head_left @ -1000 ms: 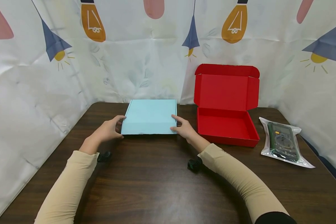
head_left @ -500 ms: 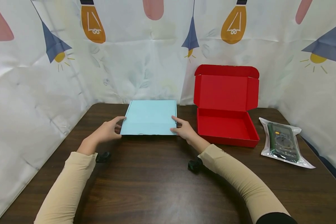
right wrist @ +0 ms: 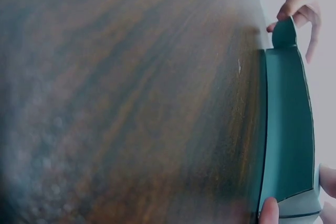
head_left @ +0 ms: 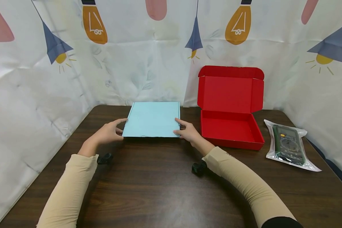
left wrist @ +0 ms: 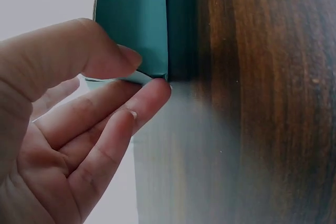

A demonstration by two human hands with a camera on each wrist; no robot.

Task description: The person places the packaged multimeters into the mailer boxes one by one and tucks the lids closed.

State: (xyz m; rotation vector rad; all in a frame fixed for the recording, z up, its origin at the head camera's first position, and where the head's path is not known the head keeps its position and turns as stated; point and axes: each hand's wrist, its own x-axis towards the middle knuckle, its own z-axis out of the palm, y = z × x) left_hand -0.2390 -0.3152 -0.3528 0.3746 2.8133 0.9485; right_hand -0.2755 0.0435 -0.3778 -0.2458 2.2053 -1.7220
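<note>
A flat light blue cardboard box (head_left: 152,118) lies toward the back of the table with its lid lowered. At its left front corner is my left hand (head_left: 109,131), thumb and fingers pinching. The left wrist view has the thumb over a teal-looking flap (left wrist: 131,19) and the fingertips at its lower corner. Along the front in the right wrist view runs a long folded panel (right wrist: 289,124), a small rounded tab (right wrist: 284,34) sticking out at the far end beneath the left thumb. My right hand (head_left: 191,131) grips the right front corner, forefinger on top and thumb at the front edge.
To the right stands an open red cardboard box (head_left: 231,126), its lid upright against the patterned curtain (head_left: 159,72). Farther right lies a multimeter (head_left: 289,144) in a clear plastic bag, near the right edge of the dark wooden table (head_left: 148,190).
My left hand has shifted slightly left at the corner of the light blue box. The right hand keeps its place, and the red box and bagged multimeter stay where they were.
</note>
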